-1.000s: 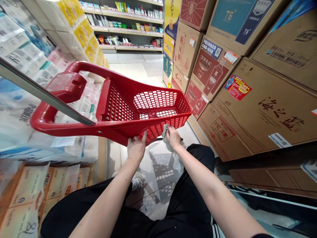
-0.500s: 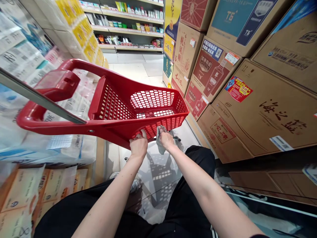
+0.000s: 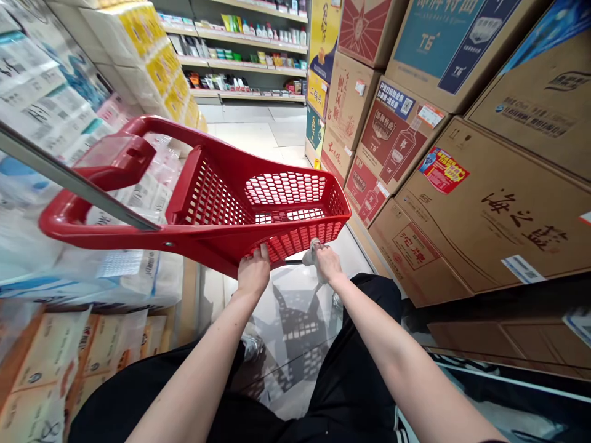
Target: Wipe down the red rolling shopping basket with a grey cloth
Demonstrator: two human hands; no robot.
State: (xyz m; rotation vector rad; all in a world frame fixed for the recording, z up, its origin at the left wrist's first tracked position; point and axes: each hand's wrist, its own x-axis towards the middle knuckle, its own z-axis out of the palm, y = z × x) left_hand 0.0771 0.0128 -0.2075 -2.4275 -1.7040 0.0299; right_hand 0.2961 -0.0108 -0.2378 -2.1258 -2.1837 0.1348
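A red plastic shopping basket (image 3: 221, 237) with lattice walls and a long metal pull handle (image 3: 92, 194) stands tilted across the aisle before me. Its inside shows bare lattice. My left hand (image 3: 254, 271) grips the near side wall, fingertips hooked at the lattice's edge. Low beside the right end of that wall, my right hand (image 3: 329, 263) is closed on a greyish-white cloth (image 3: 312, 255). The cloth lies against or just below the lattice; exact contact cannot be made out.
Stacked cardboard cartons (image 3: 498, 209) line the right side. Packs of tissue paper (image 3: 152, 67) and wrapped white packages (image 3: 41, 111) are piled at left. Orange-and-cream packs (image 3: 50, 351) lie low at left. Shelves of toiletries (image 3: 249, 43) stand behind, past the tiled floor (image 3: 258, 132).
My right hand has moved right along the basket's near wall with the cloth. My left hand keeps its hold. The basket appears slightly shifted in view as my head moves.
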